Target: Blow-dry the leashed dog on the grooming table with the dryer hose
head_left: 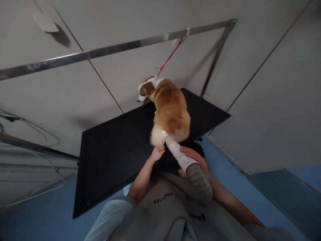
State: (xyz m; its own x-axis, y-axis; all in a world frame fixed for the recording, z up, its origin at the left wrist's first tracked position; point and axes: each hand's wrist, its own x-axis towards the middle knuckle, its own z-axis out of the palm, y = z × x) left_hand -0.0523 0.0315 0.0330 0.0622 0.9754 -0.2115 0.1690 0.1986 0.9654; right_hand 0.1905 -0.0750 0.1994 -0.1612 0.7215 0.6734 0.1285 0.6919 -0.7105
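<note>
1. Grey apron (150, 221) (head view), at the near side of the black table (112, 147): dark lettering (163, 198), upside down and partly folded; full wording not legible.
2. Dog (170, 103): on the table, right of its centre, rear toward the near edge, head turned left.
3. Left hand (157, 154): closed around the dog's hind leg (160, 147) at the table's near edge.
4. Right hand (194, 155): wrapped around the white nozzle (178, 153) of a grey ribbed hose (200, 184), near the table's near edge; nozzle tip at the dog's rear, contact unclear.
5. Metal bar (110, 50): above the table's far side; red strap (168, 60) runs from bar to dog's neck.
6. Room: pale grey wall (263, 100) behind the table; blue floor (45, 201) below; teal mat (283, 197) to the table's right.
</note>
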